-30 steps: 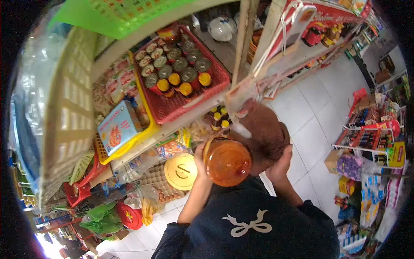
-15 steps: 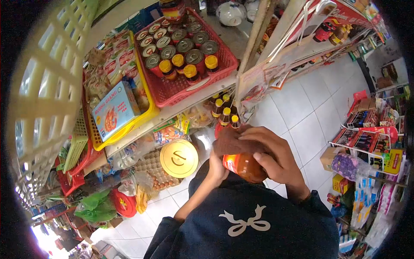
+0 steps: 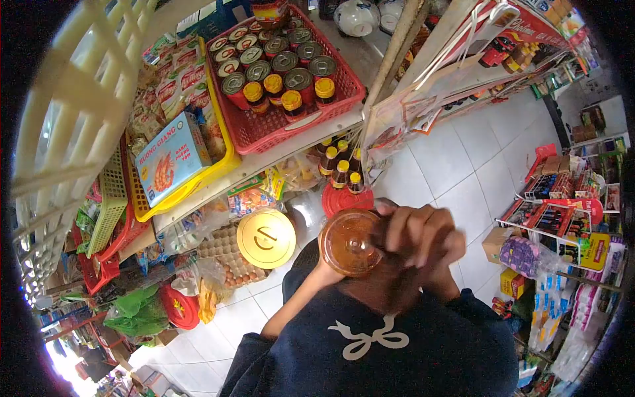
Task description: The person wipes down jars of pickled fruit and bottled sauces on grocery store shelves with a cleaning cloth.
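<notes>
My left hand is wrapped round a clear jar of orange-brown sauce, its round base turned up toward me. A brown cloth hangs against the jar's right side and drapes down over my dark top. My right hand, smeared by motion, has its fingers curled over the upper part of the cloth beside the jar. The jar's lid and label are hidden from this angle.
A red basket on the shelf holds cans and yellow-capped jars. Beside it stands a yellow tray with packets and a blue box. Below are dark yellow-capped bottles, a gold round lid and egg trays.
The jar has tipped so its base faces up and its label is out of sight. The cloth has slid off the jar's top to its right side, with my right hand moving.
</notes>
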`<action>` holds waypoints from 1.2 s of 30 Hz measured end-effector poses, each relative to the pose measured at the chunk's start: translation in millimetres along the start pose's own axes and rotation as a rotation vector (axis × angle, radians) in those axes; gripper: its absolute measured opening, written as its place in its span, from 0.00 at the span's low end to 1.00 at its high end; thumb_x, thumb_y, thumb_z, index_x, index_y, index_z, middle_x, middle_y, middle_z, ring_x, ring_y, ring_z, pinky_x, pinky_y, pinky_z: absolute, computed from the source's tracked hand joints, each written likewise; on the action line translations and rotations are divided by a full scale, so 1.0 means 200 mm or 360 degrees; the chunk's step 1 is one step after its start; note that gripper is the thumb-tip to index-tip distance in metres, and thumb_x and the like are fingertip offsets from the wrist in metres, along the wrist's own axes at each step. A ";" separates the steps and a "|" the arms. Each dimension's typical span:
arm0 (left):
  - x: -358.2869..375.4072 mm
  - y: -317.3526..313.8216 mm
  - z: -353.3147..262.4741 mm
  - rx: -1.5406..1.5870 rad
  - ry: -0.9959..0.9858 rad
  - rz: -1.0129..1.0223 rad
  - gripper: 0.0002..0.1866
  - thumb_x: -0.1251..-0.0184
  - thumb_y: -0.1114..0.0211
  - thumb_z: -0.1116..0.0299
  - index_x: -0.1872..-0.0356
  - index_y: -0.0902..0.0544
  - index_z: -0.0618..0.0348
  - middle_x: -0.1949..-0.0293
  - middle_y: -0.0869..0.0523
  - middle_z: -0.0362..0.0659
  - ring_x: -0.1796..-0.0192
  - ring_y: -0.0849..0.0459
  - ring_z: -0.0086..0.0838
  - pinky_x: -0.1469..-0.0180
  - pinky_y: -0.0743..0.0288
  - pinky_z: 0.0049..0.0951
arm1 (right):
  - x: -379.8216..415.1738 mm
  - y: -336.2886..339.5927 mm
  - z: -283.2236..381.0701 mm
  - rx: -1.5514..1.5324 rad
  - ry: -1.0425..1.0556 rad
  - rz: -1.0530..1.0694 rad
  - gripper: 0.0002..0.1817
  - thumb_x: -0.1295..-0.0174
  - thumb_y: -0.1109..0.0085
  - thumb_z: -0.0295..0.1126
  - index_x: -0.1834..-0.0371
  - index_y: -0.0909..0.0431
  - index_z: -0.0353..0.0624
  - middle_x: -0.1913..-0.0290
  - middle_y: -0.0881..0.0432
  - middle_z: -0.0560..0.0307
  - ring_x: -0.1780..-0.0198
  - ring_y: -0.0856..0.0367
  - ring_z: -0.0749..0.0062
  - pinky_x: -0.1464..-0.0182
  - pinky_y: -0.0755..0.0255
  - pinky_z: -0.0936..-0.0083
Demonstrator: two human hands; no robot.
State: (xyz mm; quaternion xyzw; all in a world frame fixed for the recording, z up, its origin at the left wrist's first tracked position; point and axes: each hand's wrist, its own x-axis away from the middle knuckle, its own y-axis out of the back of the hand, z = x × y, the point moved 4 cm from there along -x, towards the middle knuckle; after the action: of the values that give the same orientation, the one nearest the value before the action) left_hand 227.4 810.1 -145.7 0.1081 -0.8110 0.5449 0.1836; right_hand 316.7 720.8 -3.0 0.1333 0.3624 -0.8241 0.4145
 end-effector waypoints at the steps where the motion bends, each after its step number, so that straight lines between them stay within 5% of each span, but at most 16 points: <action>1: 0.00 0.01 0.00 -0.0002 0.0025 0.0014 0.20 0.36 0.58 0.58 0.53 0.29 0.63 0.56 0.23 0.48 0.53 0.24 0.33 0.50 0.30 0.32 | 0.03 0.05 -0.02 -0.0343 0.0038 -0.0141 0.29 0.39 0.63 0.51 0.91 0.29 0.46 0.86 0.30 0.62 0.72 0.26 0.64 0.43 0.42 0.58; 4: -0.01 0.04 0.00 0.0019 0.0083 0.0069 0.20 0.36 0.59 0.58 0.53 0.28 0.63 0.56 0.23 0.48 0.53 0.24 0.33 0.49 0.31 0.33 | 0.06 0.16 -0.01 -0.0435 0.0161 -0.0695 0.18 0.40 0.63 0.46 0.76 0.31 0.45 0.77 0.29 0.58 0.69 0.29 0.62 0.50 0.36 0.57; 7: -0.01 0.08 0.00 0.0022 0.0149 0.0117 0.21 0.36 0.59 0.58 0.54 0.28 0.64 0.56 0.22 0.48 0.53 0.24 0.33 0.49 0.31 0.33 | 0.10 0.35 0.04 -0.0297 -0.0141 -0.1551 0.18 0.45 0.60 0.45 0.79 0.32 0.41 0.78 0.31 0.53 0.68 0.29 0.54 0.55 0.33 0.59; 8: -0.01 0.09 0.00 0.0032 0.0165 0.0127 0.21 0.36 0.59 0.58 0.54 0.28 0.64 0.56 0.22 0.48 0.53 0.24 0.33 0.49 0.31 0.33 | 0.11 0.40 0.02 -0.0606 -0.0287 -0.1296 0.17 0.45 0.57 0.44 0.69 0.29 0.39 0.72 0.26 0.51 0.63 0.27 0.53 0.52 0.34 0.55; 11: -0.01 0.10 0.02 0.0051 0.0257 0.0167 0.21 0.36 0.59 0.58 0.54 0.28 0.64 0.56 0.22 0.47 0.52 0.24 0.33 0.48 0.31 0.33 | 0.02 0.34 -0.03 -0.0672 -0.0666 -0.1282 0.19 0.44 0.55 0.43 0.60 0.28 0.38 0.63 0.23 0.48 0.56 0.26 0.56 0.49 0.34 0.57; 13: -0.02 0.10 0.03 0.0064 0.0288 0.0181 0.21 0.36 0.59 0.58 0.54 0.28 0.64 0.56 0.22 0.47 0.52 0.24 0.33 0.48 0.32 0.34 | 0.00 0.26 -0.07 -0.0220 -0.0871 -0.1217 0.24 0.45 0.56 0.45 0.55 0.30 0.35 0.57 0.25 0.46 0.57 0.26 0.54 0.53 0.31 0.62; 15: -0.01 0.10 0.01 0.0072 0.0274 0.0151 0.21 0.36 0.59 0.58 0.54 0.27 0.64 0.57 0.22 0.47 0.52 0.24 0.33 0.48 0.32 0.34 | 0.01 0.12 -0.14 -0.0214 -0.1083 -0.0648 0.24 0.45 0.54 0.42 0.53 0.30 0.31 0.55 0.24 0.47 0.55 0.26 0.62 0.50 0.33 0.68; 17: -0.02 0.14 0.00 0.0102 0.0204 0.0047 0.21 0.36 0.59 0.58 0.55 0.27 0.65 0.57 0.22 0.47 0.52 0.24 0.33 0.48 0.32 0.34 | -0.01 0.02 -0.13 0.0719 -0.0837 -0.0193 0.24 0.44 0.54 0.41 0.52 0.31 0.30 0.54 0.25 0.48 0.53 0.27 0.66 0.47 0.36 0.74; 18: -0.03 0.17 0.00 0.0119 0.0162 -0.0016 0.21 0.37 0.59 0.58 0.55 0.27 0.65 0.57 0.22 0.47 0.52 0.24 0.33 0.48 0.32 0.34 | -0.04 -0.01 -0.10 0.0752 -0.0639 -0.0126 0.17 0.40 0.55 0.34 0.55 0.29 0.30 0.57 0.24 0.51 0.55 0.27 0.70 0.50 0.37 0.77; 22: -0.04 0.18 -0.13 0.0046 -0.0242 -0.0418 0.21 0.37 0.60 0.58 0.55 0.27 0.65 0.57 0.21 0.47 0.52 0.24 0.33 0.47 0.32 0.34 | 0.06 0.01 -0.23 0.0444 -0.0647 -0.0712 0.19 0.39 0.57 0.37 0.52 0.30 0.32 0.55 0.25 0.53 0.54 0.29 0.73 0.50 0.37 0.77; 26: 0.05 -0.03 -0.38 -0.0425 -0.0827 -0.0459 0.21 0.39 0.59 0.60 0.58 0.27 0.67 0.59 0.22 0.46 0.54 0.25 0.32 0.48 0.35 0.29 | 0.24 0.04 -0.39 -0.0399 -0.1193 -0.1307 0.25 0.37 0.60 0.48 0.46 0.34 0.39 0.51 0.26 0.54 0.49 0.29 0.70 0.46 0.37 0.70; 29: 0.09 -0.04 -0.50 -0.1068 -0.1230 -0.0524 0.22 0.40 0.56 0.60 0.61 0.25 0.71 0.64 0.21 0.47 0.60 0.24 0.30 0.54 0.32 0.27 | 0.24 0.01 -0.41 -0.0881 -0.0916 -0.1089 0.28 0.38 0.60 0.50 0.45 0.38 0.38 0.49 0.28 0.50 0.47 0.29 0.64 0.44 0.36 0.66; 33: 0.19 -0.09 -0.60 -0.1655 -0.1576 -0.0778 0.18 0.44 0.53 0.66 0.61 0.24 0.72 0.64 0.21 0.48 0.61 0.24 0.29 0.55 0.33 0.26 | 0.31 0.02 -0.47 -0.0664 -0.0932 -0.0950 0.31 0.37 0.61 0.50 0.39 0.46 0.39 0.41 0.36 0.52 0.41 0.36 0.66 0.40 0.43 0.66; 36: 0.26 -0.21 -0.64 -0.1975 -0.1876 -0.0774 0.16 0.49 0.49 0.70 0.61 0.24 0.70 0.65 0.21 0.49 0.61 0.24 0.32 0.55 0.33 0.28 | 0.31 -0.01 -0.50 -0.1029 -0.0920 -0.0753 0.26 0.36 0.61 0.46 0.41 0.41 0.40 0.45 0.31 0.54 0.44 0.32 0.67 0.39 0.43 0.68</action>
State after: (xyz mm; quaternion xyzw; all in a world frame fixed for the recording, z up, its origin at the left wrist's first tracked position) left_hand 219.1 913.3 -46.0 0.4212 -0.8775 -0.1908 -0.1275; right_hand 269.1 755.8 -103.4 -0.3221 0.4900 -0.7443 0.3196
